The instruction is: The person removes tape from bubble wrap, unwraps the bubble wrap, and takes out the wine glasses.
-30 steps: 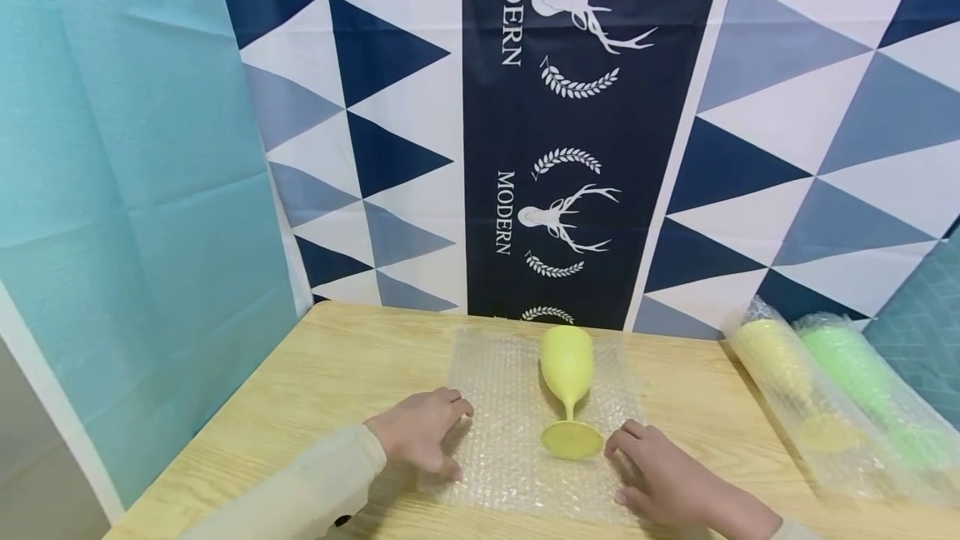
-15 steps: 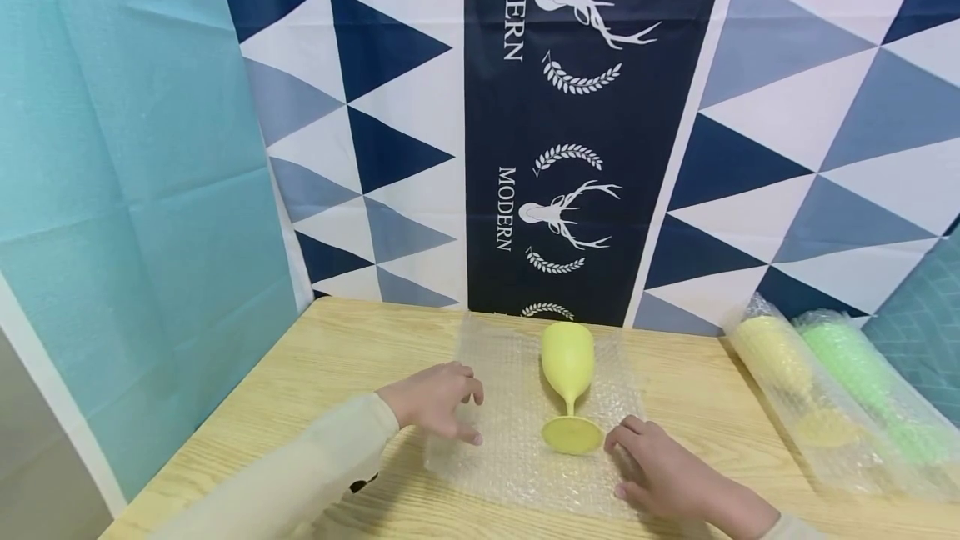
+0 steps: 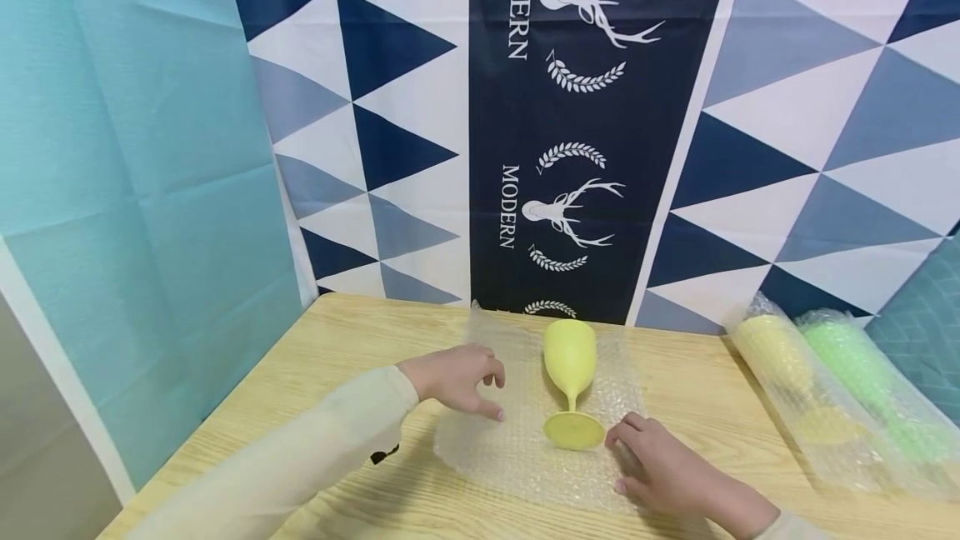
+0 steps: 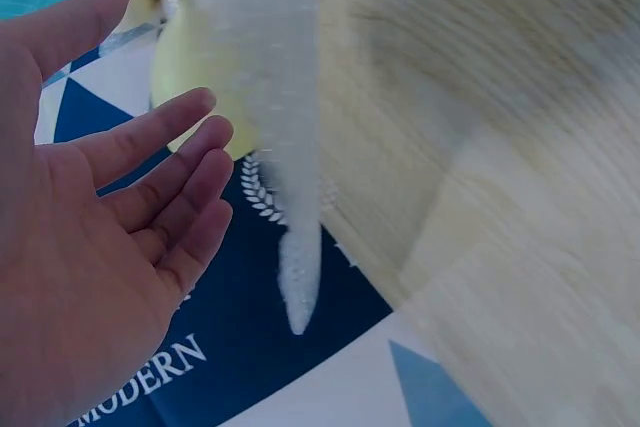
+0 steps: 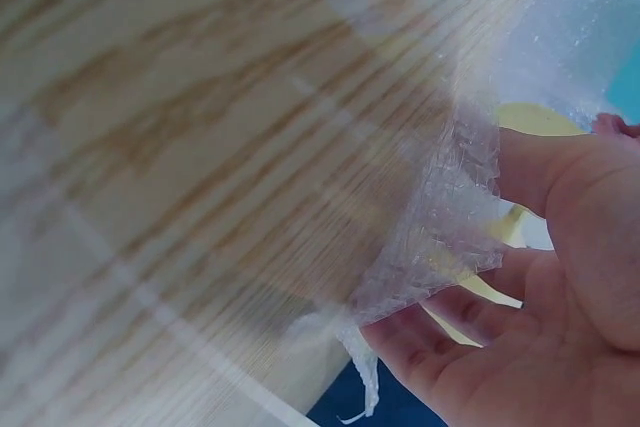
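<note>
A yellow goblet (image 3: 570,355) lies on a sheet of bubble wrap (image 3: 517,461), its foot toward me. My left hand (image 3: 456,380) is over the sheet's left part, thumb and fingers spread apart. The left edge of the wrap (image 4: 300,282) stands raised beside those fingers in the left wrist view, partly covering the goblet (image 4: 180,67). My right hand (image 3: 660,463) rests at the sheet's right edge, beside the goblet's foot, with loosely bent fingers. In the right wrist view the wrap's edge (image 5: 455,197) hides some of its fingertips.
To the right lie a yellow goblet (image 3: 780,357) and a green one (image 3: 855,365), both wrapped in bubble wrap. The wooden table (image 3: 360,332) meets a patterned cloth (image 3: 420,240) at the back. A teal cloth (image 3: 150,190) hangs at the left.
My left hand has moved right and away from me, and the left side of the bubble wrap has lifted and shifted inward with it. The right hand and the goblet have stayed in place.
</note>
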A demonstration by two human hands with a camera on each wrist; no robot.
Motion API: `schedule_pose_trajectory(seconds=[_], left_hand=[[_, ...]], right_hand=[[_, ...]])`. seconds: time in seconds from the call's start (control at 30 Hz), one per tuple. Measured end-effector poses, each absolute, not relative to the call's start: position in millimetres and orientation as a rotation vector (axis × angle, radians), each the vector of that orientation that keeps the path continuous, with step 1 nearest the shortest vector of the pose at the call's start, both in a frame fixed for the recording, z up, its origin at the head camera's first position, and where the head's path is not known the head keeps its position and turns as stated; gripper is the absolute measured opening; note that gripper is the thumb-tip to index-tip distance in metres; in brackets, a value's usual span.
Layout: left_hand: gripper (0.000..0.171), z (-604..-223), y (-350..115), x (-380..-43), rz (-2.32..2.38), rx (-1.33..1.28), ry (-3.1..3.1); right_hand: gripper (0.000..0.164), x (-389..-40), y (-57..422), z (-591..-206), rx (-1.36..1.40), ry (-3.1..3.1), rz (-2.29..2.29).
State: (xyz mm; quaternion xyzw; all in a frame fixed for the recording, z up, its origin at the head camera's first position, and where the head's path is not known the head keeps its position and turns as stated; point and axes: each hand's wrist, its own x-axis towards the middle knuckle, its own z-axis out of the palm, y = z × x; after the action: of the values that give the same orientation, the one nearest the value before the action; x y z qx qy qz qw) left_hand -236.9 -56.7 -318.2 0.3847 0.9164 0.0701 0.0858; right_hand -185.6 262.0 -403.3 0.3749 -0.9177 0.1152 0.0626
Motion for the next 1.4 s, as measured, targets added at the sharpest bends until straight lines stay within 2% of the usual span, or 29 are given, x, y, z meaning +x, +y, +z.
schedule_pose_trajectory(seconds=[0.33,0.6,1.0,1.4], left_hand=[[0.047,-297,-43,-241,0.296,0.995,2.685],[0.059,-286,-28,-249,0.387,0.863,2.711],[0.071,-270,-1,-272,0.674,0.477,2.52],[0.079,-281,15,-293,1.133,0.223,2.218]], right_hand=[[0.039,-186,262,-404,1.164,-2.732,0.343],[0.039,-186,261,-403,1.163,-2.758,0.367],[0.04,-184,259,-398,1.135,-2.801,0.376],[0.041,-184,261,-403,1.097,-2.766,0.354]])
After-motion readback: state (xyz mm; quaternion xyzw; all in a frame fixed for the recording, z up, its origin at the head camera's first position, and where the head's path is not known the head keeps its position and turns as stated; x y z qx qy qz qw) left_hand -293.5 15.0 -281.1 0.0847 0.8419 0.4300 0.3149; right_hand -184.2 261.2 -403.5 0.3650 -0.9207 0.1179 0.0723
